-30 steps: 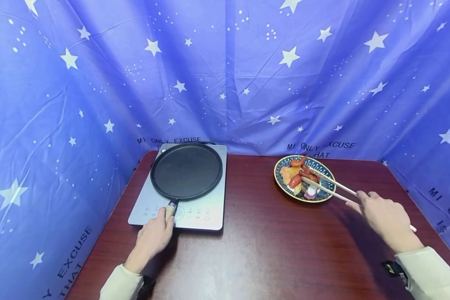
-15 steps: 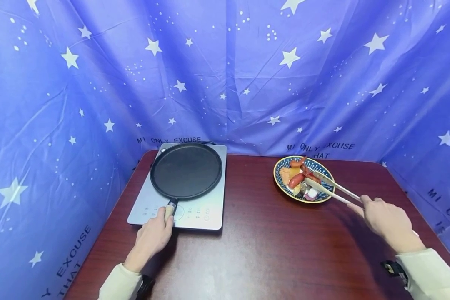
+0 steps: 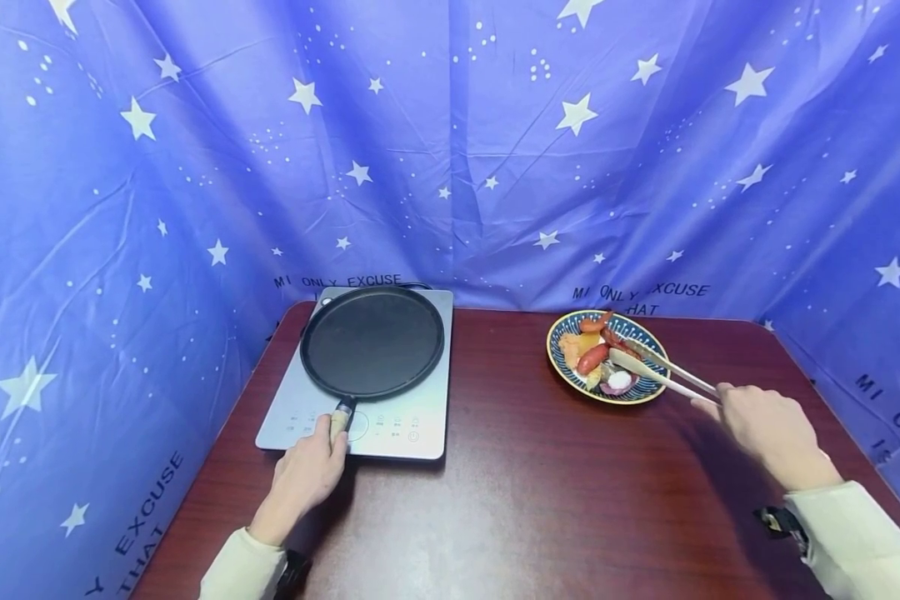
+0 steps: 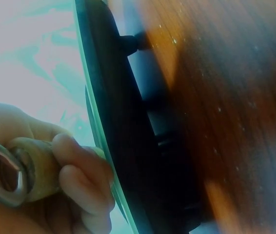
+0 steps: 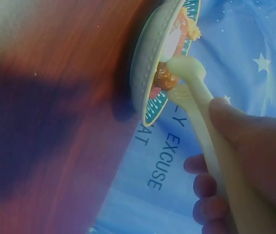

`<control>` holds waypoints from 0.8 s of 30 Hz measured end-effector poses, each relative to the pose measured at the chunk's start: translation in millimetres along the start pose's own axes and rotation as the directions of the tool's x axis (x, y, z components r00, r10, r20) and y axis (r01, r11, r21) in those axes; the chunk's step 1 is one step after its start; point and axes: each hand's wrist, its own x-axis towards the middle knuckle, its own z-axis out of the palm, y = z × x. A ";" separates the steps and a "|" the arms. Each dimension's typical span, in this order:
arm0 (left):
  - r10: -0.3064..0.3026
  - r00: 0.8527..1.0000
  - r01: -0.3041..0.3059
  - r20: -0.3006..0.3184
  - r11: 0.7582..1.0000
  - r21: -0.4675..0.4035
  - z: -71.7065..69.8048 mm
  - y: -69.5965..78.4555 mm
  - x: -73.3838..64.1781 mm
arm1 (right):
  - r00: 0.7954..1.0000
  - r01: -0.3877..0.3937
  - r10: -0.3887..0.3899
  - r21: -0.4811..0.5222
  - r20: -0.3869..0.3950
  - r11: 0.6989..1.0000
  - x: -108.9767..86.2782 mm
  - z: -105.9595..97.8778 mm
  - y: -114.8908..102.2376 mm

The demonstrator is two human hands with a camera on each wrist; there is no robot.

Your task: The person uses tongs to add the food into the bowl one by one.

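Tongs (image 5: 222,148) gripped in R hand (image 3: 768,433), tips inside plate (image 5: 145,63) rim, L hand (image 3: 307,467) gripping pan handle (image 3: 340,418), wide gap btwn

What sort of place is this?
Probably a makeshift cooking set: a star-printed curtain hangs behind and beside a reddish-brown table, which bears a cooktop under a black pan.

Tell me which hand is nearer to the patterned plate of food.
Right. The right hand is just beside the patterned plate, holding tongs that reach into it. The left hand is well off to the plate's left, gripping the pan handle at the cooktop.
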 end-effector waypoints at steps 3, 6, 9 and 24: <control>-0.002 1.000 0.002 0.004 1.000 -0.001 0.0 -0.4 0.3 | 0.999 -0.031 0.030 0.029 0.038 0.999 -1.2 -0.4 0.2; -0.002 1.000 0.002 0.004 1.000 0.001 -0.3 -0.6 0.5 | 0.996 -0.062 0.058 0.066 0.062 0.996 -1.6 0.9 1.2; -0.002 1.000 0.002 0.001 1.000 0.000 -0.5 -0.3 0.5 | 0.992 -0.098 0.089 0.103 0.091 0.990 -1.0 3.4 3.6; -0.012 1.000 0.012 0.004 1.000 -0.009 1.2 -0.3 0.5 | 0.988 -0.130 0.111 0.206 0.103 0.970 -2.4 11.8 11.3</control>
